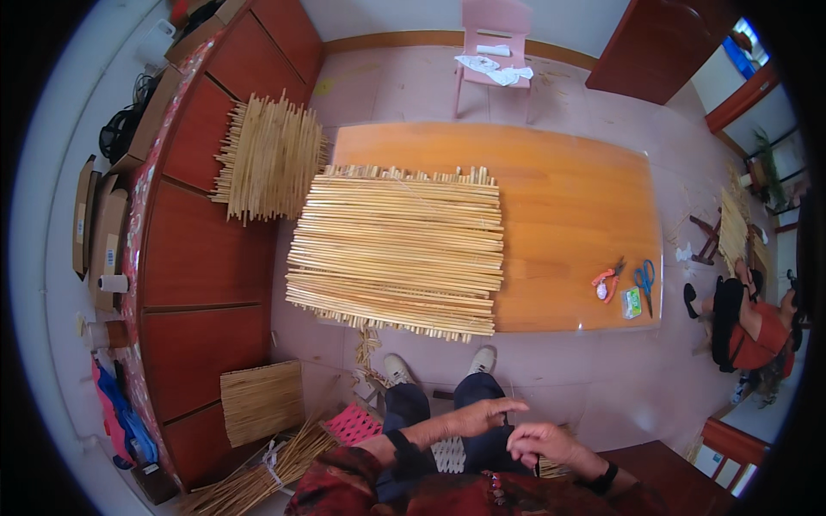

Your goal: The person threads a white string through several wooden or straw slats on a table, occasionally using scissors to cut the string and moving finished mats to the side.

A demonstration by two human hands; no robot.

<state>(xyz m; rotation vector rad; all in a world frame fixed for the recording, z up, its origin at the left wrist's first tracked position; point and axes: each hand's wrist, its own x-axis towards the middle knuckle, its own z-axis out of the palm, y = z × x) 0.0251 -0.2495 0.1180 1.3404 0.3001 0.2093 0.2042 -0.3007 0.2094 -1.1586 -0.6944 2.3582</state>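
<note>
My left hand [486, 416] is held over my lap, its fingers pointing right and drawn together around something small and dark that I cannot make out. Close beside it, my right hand [544, 442] is curled, the fingertips pinched, and what they hold is too small to tell. Both hands are off the table. Ahead of them, a mat of straw-coloured stalks [396, 245] lies across the left part of the orange wooden table [576, 215], with stalk ends sticking out along its far and near edges.
Orange-handled pliers [609, 279], blue scissors [645, 284] and a small green-and-white packet [631, 303] lie at the table's right. Other stalk mats [271, 159] lean by the red cabinets [202, 245]. A stalk bundle [258, 469] lies lower left. Another person [757, 331] sits far right; a pink chair [495, 43] stands behind.
</note>
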